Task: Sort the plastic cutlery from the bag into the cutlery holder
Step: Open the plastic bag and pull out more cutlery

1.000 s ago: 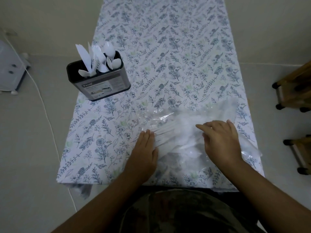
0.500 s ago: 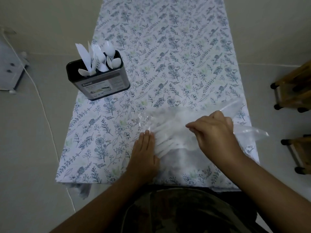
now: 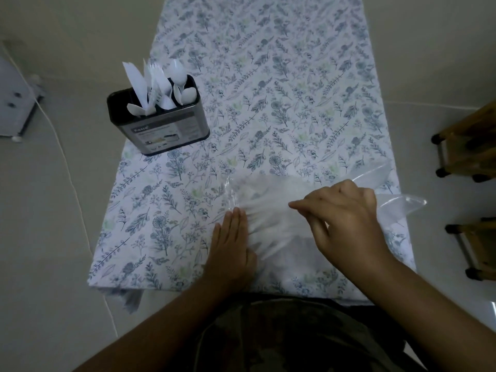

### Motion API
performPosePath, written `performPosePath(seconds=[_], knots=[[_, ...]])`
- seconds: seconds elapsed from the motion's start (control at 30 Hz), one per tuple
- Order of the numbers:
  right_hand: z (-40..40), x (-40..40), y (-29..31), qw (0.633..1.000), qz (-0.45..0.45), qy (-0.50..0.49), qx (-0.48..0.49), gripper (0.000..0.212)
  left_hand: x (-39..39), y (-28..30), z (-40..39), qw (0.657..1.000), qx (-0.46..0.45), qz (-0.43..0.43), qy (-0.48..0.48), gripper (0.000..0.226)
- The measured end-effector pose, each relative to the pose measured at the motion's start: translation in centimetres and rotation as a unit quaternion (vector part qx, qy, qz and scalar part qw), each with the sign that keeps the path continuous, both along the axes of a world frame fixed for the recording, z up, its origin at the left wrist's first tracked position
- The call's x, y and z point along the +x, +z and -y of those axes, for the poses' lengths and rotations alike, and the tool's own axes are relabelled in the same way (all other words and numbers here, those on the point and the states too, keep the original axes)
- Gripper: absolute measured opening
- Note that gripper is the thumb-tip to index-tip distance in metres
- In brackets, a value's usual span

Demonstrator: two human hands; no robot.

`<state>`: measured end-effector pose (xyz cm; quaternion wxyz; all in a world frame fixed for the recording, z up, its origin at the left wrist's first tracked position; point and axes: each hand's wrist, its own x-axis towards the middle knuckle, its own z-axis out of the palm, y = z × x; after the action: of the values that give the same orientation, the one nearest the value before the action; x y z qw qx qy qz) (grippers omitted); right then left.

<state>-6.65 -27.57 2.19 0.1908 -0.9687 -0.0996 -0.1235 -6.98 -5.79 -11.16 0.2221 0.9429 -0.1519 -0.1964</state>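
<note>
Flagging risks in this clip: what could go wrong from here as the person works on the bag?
1. The bag hangs past the table edge under the right hand; cutlery could slide off.
2. The left hand only presses flat, so the bag may slip.
3. The holder stands at the table's left edge and could be knocked off.

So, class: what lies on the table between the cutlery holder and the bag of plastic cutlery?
In the head view, only bare floral tablecloth lies between the cutlery holder and the bag; no loose cutlery sits there.
</note>
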Motion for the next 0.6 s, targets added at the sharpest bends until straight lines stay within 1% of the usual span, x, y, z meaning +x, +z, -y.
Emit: performPosePath(seconds=[0.1,0.17,0.2,0.3,0.37,0.4,0.47,0.53,0.6], knots=[[1.2,-0.2,-1.2,0.998,-0.063,-0.022,-0.017,0.017,0.1,-0.1,0.0,1.000,-0.011,-0.005,0.006,0.083],[2.3,-0.4,-2.0,0.994,-0.092,-0.042,-0.032,0.020,0.1,0.1,-0.2,0.998,-0.052,-0.011,0.020,0.083],[2.6,-0.5,-2.1,0.994,-0.092,-0.055,-0.037,0.021,0.1,0.2,-0.2,0.996,-0.086,-0.011,0.037,0.082],[2.4,-0.7,-1.2,0.995,-0.054,-0.082,-0.019,0.023,0.4,1.0,-0.4,0.976,-0.172,0.017,0.131,0.071],[1.5,-1.0,-0.9,0.998,-0.032,-0.060,-0.011,0.024,0.7,1.6,-0.5,0.951,-0.203,0.031,0.231,0.061],[1.0,-1.1,-1.3,0.998,-0.040,-0.044,-0.017,0.024,1.0,2.0,-0.5,0.935,-0.220,0.012,0.279,0.057],[0.4,-1.2,-3.1,0.995,-0.088,-0.023,-0.048,0.031,1.6,2.6,-0.6,0.905,-0.245,-0.052,0.344,0.046],[0.6,-1.1,-5.6,0.986,-0.153,-0.025,-0.069,0.042,1.9,2.7,-0.7,0.886,-0.256,-0.098,0.375,0.033],[0.8,-0.8,-7.2,0.975,-0.212,-0.024,-0.057,0.053,2.0,2.7,-0.9,0.870,-0.268,-0.132,0.392,0.022]])
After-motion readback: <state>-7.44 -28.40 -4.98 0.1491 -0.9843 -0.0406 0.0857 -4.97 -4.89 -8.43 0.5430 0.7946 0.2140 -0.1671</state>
